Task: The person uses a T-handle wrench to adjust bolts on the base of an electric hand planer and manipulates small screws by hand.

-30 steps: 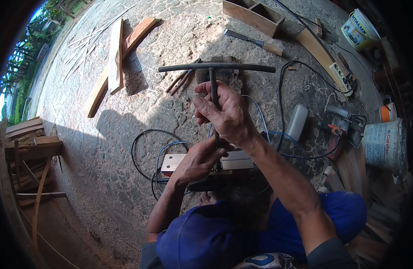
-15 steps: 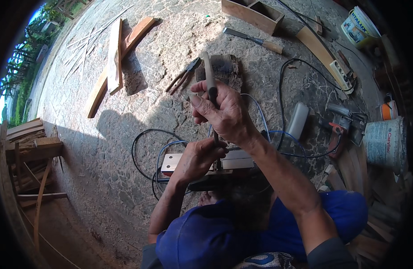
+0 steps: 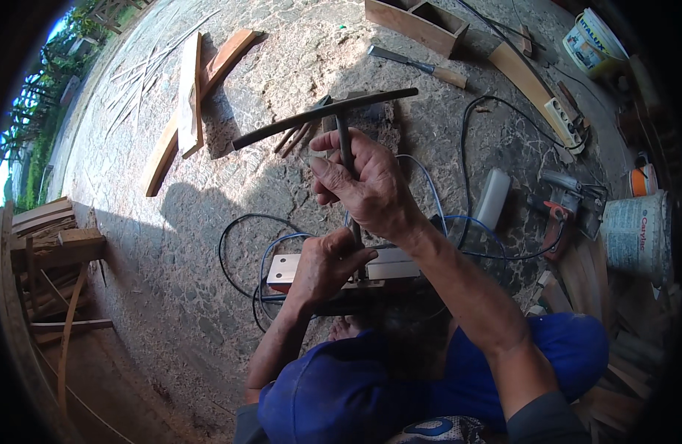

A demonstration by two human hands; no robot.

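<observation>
A dark T-shaped wrench (image 3: 378, 98) stands with its long crossbar reaching from left to right above the ground. My right hand (image 3: 374, 185) is wrapped round its shaft just below the crossbar. Lower down, my left hand (image 3: 326, 263) closes round the shaft near its bottom end. That end meets the middle of what looks like an upturned electric planer (image 3: 283, 268), with pale metal plates, lying across in front of me. My left hand covers part of the planer. Beyond the hands, pliers (image 3: 295, 139) lie partly beneath the crossbar, beside a dark block (image 3: 389, 126).
A wood-handled chisel (image 3: 446, 75) lies farther off, near a wooden box (image 3: 411, 26). Crossed timbers (image 3: 189, 100) lie far left. Cables (image 3: 465, 148), a power strip (image 3: 563, 124), an orange power tool (image 3: 559, 222) and a white bucket (image 3: 633, 237) are at right.
The wrench's crossbar has turned from pointing away from me to lying left to right. Both hands stay at nearly the same places on the shaft; the left thumb now stretches out more.
</observation>
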